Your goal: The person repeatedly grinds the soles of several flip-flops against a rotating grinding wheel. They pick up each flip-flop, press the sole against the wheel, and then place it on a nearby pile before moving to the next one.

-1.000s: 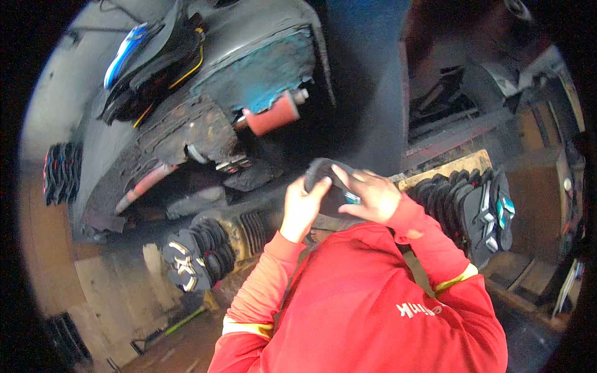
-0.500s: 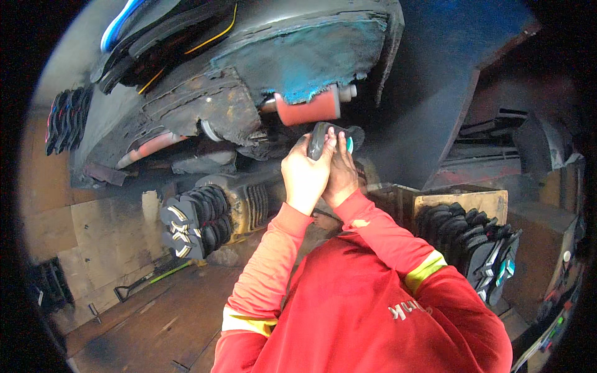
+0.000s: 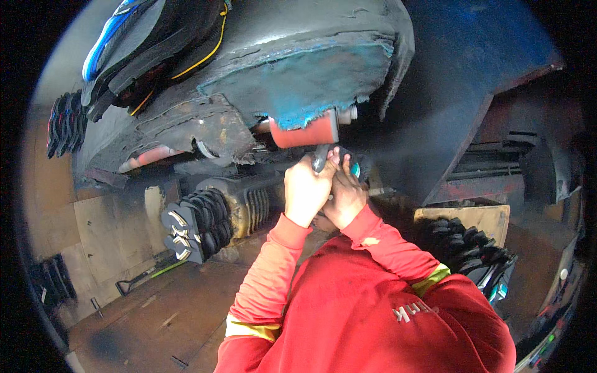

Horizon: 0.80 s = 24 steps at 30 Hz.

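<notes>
Sandal [image 3: 320, 158], dark, held between 2 hands, left hand [image 3: 306, 189] fingers closed around it, right hand [image 3: 346, 196] fingers laid against it, edge just below red roller [image 3: 305, 130], contact unclear, stacked sandals [image 3: 210, 214] at left, wooden box [image 3: 476, 217] at right.

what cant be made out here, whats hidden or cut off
In the head view:
- Most of the dark sole: covered by the left hand and right hand.
- Whether that sole touches the red roller: the gap is too small to judge.
- The roller's upper side: behind the ragged blue flap.
- The blue-edged item: cut off by the top edge.
</notes>
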Each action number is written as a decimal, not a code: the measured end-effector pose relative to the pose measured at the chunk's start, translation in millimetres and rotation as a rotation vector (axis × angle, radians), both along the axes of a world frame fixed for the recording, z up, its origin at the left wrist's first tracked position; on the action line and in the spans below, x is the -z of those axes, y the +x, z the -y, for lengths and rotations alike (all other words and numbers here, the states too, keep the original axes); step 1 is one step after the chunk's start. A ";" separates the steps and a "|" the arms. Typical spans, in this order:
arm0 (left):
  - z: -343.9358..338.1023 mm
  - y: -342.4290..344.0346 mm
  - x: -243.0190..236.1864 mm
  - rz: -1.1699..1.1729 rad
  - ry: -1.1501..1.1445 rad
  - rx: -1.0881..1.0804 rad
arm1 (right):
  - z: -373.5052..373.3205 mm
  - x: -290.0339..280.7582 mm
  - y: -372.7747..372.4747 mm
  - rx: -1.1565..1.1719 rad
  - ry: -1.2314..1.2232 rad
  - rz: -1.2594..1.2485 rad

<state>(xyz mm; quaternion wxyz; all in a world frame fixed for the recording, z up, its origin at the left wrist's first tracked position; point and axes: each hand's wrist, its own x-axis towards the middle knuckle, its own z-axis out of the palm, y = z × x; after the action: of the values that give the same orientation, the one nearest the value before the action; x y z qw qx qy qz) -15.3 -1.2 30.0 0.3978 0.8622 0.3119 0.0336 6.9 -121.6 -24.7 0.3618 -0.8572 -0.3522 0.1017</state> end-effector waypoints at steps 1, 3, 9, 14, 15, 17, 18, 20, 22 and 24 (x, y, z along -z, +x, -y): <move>0.4 -1.8 -1.2 -0.048 0.013 -0.001 | 0.3 -1.3 0.7 -0.005 0.016 0.032; 1.5 -5.7 -4.1 0.061 0.018 0.007 | 1.9 -2.7 0.5 -0.027 0.026 0.070; 12.3 -21.4 -21.9 0.211 0.079 -0.043 | 1.6 7.4 -1.9 -0.072 0.133 0.185; 15.0 -19.2 -28.7 0.219 0.126 -0.125 | -3.7 14.9 -3.9 -0.090 0.160 0.125; 11.3 -12.0 -24.5 0.181 0.088 -0.102 | -4.6 14.7 -3.3 -0.074 0.186 0.129; 2.2 2.5 -14.2 -0.027 -0.048 -0.123 | -6.1 13.8 0.7 -0.036 0.068 -0.091; 0.8 2.0 -11.0 -0.030 -0.076 -0.107 | -5.1 12.3 2.0 -0.073 0.049 -0.062; -1.3 0.5 -5.2 0.088 -0.050 -0.122 | -3.5 8.9 5.9 -0.102 0.041 0.027; 0.6 -8.0 -5.0 -0.080 0.019 -0.142 | -0.6 4.1 5.4 -0.126 0.055 0.094; 4.8 -17.4 -9.8 0.117 0.038 -0.114 | 0.0 0.7 4.4 -0.111 0.119 0.110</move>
<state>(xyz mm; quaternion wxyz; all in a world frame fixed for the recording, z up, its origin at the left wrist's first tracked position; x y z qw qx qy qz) -32.7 -6.0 39.8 0.3963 0.8470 0.3361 0.1123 11.2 -121.7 -25.4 0.3861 -0.8175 -0.4240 0.0534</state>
